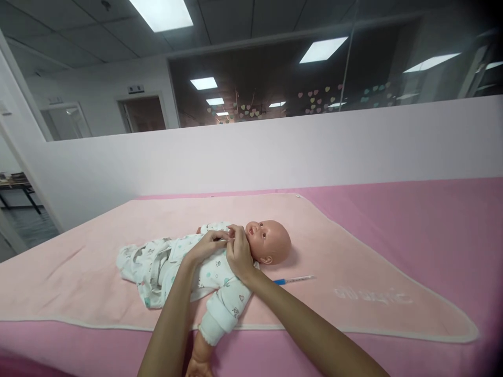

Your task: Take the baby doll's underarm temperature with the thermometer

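A baby doll (271, 241) lies on its back with its head to the right, dressed in a white printed outfit (220, 269). Both of my hands meet at the doll's upper chest, just below its chin. My left hand (208, 245) has its fingers bent and pinched on the front of the doll's top. Beside it, my right hand (239, 252) is closed with thumb and fingers together at the neckline. The exact bit of cloth between the fingertips is hidden. One doll arm (201, 351) stretches toward me between my forearms.
Near the doll's head lies a thin thermometer (294, 280) with a blue end, partly behind my right forearm. A peach blanket (353, 262) with a pale edge covers part of the pink surface (432, 225). Behind stands a low white wall (275, 157) with glass above it.
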`<state>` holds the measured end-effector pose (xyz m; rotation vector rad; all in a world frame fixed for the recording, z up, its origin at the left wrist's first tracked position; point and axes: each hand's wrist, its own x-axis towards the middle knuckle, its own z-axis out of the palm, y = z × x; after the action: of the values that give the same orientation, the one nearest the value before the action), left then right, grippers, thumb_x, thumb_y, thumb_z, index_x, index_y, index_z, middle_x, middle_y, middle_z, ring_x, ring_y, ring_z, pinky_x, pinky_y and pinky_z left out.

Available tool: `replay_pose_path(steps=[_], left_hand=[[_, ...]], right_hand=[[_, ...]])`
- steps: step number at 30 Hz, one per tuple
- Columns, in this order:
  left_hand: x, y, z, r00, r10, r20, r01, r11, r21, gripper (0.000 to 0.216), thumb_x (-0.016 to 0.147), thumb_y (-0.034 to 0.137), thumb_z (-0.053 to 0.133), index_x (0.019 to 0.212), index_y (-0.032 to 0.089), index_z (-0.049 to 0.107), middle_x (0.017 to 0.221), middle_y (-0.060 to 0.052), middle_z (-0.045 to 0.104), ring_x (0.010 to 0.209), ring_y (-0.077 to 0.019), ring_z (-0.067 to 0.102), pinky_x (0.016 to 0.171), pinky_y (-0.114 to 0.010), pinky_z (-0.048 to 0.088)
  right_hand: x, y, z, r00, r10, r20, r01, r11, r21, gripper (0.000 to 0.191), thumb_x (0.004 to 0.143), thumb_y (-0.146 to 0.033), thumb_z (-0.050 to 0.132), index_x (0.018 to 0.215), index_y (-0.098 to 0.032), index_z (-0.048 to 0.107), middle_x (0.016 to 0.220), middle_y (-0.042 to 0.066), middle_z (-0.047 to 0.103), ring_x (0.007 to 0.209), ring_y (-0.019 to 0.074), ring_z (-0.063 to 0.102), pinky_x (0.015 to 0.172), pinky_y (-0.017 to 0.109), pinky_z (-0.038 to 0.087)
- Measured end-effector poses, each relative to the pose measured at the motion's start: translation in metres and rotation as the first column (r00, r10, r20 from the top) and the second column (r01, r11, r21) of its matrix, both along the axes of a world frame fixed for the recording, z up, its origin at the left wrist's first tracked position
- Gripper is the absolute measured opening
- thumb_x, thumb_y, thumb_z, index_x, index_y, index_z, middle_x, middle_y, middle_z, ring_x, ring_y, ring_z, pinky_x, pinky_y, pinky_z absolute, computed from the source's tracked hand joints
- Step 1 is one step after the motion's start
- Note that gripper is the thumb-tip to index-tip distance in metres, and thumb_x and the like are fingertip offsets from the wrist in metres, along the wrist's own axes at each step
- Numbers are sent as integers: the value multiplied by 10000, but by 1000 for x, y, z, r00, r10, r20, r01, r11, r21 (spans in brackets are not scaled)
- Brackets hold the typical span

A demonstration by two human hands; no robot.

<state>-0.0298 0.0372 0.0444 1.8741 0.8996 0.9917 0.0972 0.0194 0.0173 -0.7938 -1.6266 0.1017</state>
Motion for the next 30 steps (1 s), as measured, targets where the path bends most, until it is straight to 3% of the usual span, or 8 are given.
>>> replay_pose_path(steps=[11,19,25,30], left_hand=[[-1,-6,1,998,-57,20,58,998,-33,292,716,319,570,941,147,642,929,-63,635,890,-194,534,818,-282,392],[1,-7,1,982,-70,176,91,990,-112,264,684,245,599,917,139,662,881,-61,659,864,-203,566,823,-307,397],[2,-5,0,989,-11,149,32,990,-139,320,676,309,638,930,116,663,857,-75,666,832,-207,575,803,-315,414],[3,-7,2,992,-41,122,54,993,-107,363,698,357,633,976,125,650,892,-75,660,859,-200,565,810,-307,412]], right_hand=[[-3,-3,4,998,-8,62,9,1000,-20,387,637,-34,360,991,-152,462,935,79,493,897,191,472,826,339,419],[-4,-11,6,986,-64,156,66,998,-10,293,651,-42,368,895,-157,485,890,72,472,868,203,447,799,349,408],[-5,-11,4,999,-23,25,23,1000,-17,288,666,-14,347,854,-181,486,861,57,467,828,186,461,756,326,424],[-4,-11,4,990,-13,-139,17,999,27,242,709,-19,337,789,-195,482,845,49,476,817,172,479,757,316,433]])
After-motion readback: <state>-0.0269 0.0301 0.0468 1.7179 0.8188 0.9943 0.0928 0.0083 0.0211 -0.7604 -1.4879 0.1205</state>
